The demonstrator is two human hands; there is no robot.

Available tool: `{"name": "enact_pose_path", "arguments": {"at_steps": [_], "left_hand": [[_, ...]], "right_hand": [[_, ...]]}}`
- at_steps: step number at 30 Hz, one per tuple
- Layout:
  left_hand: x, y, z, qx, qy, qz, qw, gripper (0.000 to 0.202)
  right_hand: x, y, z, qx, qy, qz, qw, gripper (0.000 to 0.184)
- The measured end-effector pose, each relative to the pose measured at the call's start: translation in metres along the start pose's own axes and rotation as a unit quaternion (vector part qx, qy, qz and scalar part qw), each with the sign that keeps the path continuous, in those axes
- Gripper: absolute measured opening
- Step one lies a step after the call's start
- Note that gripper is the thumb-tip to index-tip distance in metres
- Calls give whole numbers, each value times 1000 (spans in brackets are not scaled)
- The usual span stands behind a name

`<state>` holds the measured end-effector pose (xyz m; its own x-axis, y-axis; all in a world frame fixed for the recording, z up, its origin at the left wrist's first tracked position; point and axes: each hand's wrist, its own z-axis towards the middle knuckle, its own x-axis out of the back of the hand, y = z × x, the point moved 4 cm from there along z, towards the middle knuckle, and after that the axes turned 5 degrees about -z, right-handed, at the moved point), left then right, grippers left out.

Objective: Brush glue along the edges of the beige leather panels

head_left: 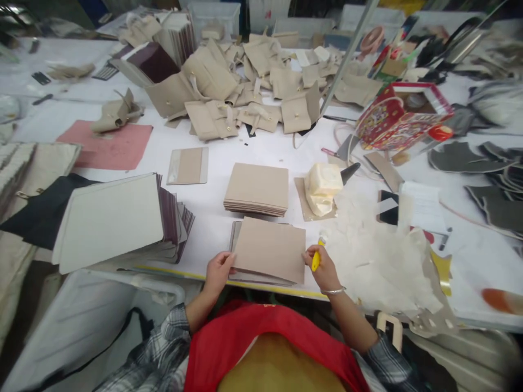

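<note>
A beige rectangular panel point(269, 249) lies on a few more panels at the table's near edge, right in front of me. My left hand point(218, 270) grips its left edge, fingers curled on it. My right hand point(322, 265) rests at the panel's right edge, closed round a small yellow tool point(316, 260). A neat stack of the same beige panels point(256, 189) sits just behind.
A thick fanned stack of cream and maroon boards point(118, 220) lies to the left. A cream block point(322, 188) and crumpled white backing paper point(379, 256) are to the right. Beige pouches point(229, 92) pile up at the back, beside a red patterned box point(392, 117).
</note>
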<state>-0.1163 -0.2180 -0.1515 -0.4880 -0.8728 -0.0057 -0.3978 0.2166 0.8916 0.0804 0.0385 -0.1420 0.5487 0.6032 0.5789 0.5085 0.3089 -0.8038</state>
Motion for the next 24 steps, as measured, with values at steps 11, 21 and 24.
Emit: {"name": "enact_pose_path", "arguments": {"at_steps": [11,21,24], "left_hand": [[18,-34,29,-49,13,182,982,34],[19,-40,34,0,5,156,988,34],[18,-36,35,1,2,159,987,32]], "right_hand": [[-33,2,15,-30,12,-113,993,28],[-44,11,20,-51,31,-149,987,29],[-45,10,21,-53,30,-153,986,28]]}}
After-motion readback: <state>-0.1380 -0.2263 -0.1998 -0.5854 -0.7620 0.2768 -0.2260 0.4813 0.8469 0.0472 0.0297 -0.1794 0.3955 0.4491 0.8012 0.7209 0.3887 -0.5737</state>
